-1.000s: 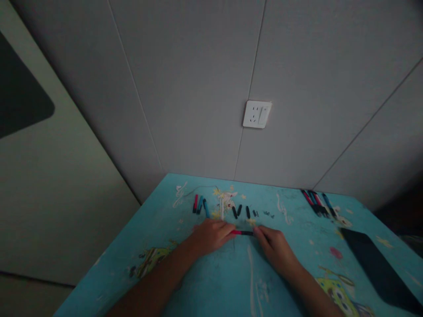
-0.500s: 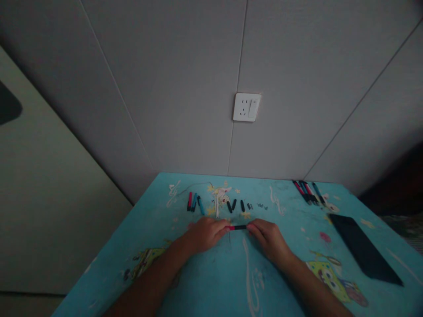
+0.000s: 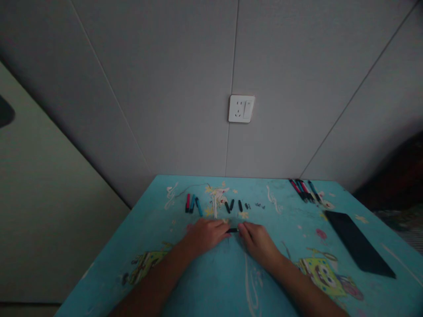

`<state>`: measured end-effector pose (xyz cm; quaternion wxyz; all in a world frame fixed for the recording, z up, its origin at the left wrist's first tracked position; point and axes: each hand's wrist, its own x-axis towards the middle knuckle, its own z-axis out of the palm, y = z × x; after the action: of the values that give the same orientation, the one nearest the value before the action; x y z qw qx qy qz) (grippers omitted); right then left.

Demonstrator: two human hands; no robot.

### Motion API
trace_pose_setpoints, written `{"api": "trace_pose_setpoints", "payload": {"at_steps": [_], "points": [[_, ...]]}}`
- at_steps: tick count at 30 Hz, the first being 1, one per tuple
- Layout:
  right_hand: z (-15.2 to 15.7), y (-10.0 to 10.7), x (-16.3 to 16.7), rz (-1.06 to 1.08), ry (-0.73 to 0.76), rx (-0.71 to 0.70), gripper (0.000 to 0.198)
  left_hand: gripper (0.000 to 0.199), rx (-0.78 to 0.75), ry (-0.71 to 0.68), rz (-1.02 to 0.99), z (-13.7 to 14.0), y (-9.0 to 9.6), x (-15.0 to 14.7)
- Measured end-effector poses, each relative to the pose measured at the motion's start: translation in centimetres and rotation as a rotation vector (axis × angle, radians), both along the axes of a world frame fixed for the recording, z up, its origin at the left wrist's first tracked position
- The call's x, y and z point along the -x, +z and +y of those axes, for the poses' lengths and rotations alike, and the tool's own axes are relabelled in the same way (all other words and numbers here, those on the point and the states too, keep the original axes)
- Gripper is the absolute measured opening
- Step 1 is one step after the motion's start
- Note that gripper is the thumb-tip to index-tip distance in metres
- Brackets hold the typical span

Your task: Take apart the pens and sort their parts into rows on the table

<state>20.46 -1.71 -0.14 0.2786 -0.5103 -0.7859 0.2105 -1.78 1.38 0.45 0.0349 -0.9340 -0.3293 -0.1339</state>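
Observation:
Between my two hands a pen (image 3: 232, 230) lies crosswise, low over the tabletop. Only a short dark stretch of it shows; both ends are hidden by fingers. My left hand (image 3: 209, 233) is closed around its left part. At the right end, the fingertips of my right hand (image 3: 256, 237) pinch it, with a small pale spot beside them. Just beyond the hands lie thin white rods (image 3: 214, 207), small black pen parts (image 3: 231, 204), another black part (image 3: 240, 205) and tiny dark pieces (image 3: 259, 205). Red and blue barrels (image 3: 192, 204) are left of these.
A blue cartoon-print cover (image 3: 211, 281) spreads over the table. Several pens (image 3: 304, 190) lie at the back right, and a dark flat board (image 3: 358, 242) is on the right side. Behind stands a grey wall with a white socket (image 3: 241, 108); a pale panel (image 3: 42, 211) rises on the left.
My hands have come closer together. The pen's red section, visible between them before, is now covered by my left hand, and less black shows. The camera view has shifted slightly.

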Motion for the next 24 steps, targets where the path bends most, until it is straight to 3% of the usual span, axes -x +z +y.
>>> {"api": "trace_pose_setpoints", "payload": {"at_steps": [3,7,19,24], "points": [[0.3,0.0,0.0,0.071,0.034,0.093,0.044,0.022,-0.069,0.013,0.034,-0.1,-0.2,-0.3],[0.5,0.5,-0.6,0.114,0.071,0.091,0.039,0.021,-0.149,0.100,0.040,-0.8,0.0,-1.2],[0.4,0.1,-1.5,-0.145,0.198,-0.194,0.025,0.020,0.067,0.071,0.030,-1.4,-0.4,-1.2],[0.3,0.5,-0.9,-0.046,0.121,-0.241,0.023,0.021,0.057,0.121,-0.047,-1.0,-0.3,-1.1]]}}
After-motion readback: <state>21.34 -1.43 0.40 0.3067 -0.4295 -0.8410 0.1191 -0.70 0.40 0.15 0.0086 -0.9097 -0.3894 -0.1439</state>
